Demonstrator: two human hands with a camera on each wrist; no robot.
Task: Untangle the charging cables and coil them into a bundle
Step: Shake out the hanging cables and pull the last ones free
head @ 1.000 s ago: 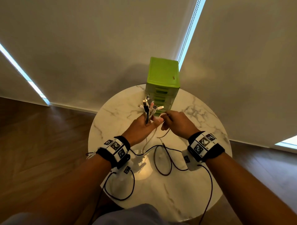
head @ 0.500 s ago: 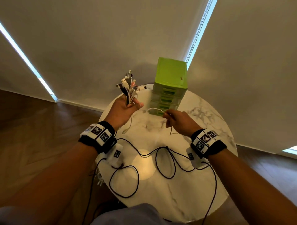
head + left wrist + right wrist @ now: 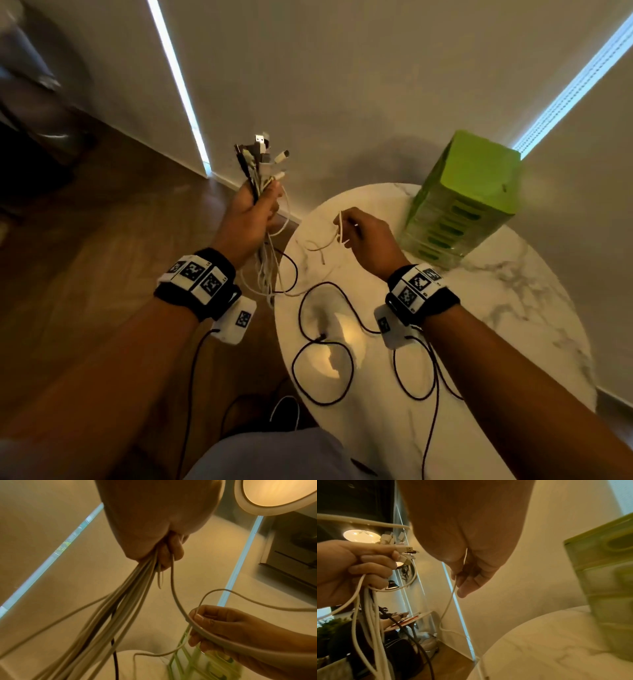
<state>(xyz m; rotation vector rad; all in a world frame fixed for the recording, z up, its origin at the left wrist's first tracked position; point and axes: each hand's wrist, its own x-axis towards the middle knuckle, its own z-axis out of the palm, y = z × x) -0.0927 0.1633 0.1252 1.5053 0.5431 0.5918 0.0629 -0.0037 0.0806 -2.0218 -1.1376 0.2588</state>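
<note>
My left hand is raised left of the round marble table and grips a bunch of charging cables, mostly white with a black one. Their plugs stick up above the fist and the cords hang down below it. My right hand hovers over the table's far left part and pinches one thin white cable between thumb and fingers. That cable loops down from the right hand and trails onto the tabletop. The bunch in the left hand also shows from the right wrist.
A green plastic drawer unit stands on the table's far right, close to my right hand. Black wrist-camera leads lie looped on the near half of the table. Wooden floor lies to the left, pale wall behind.
My left hand has lifted the cable bunch up and to the left, off the table's edge. The right hand stays over the table, holding one white cable drawn out from the bunch.
</note>
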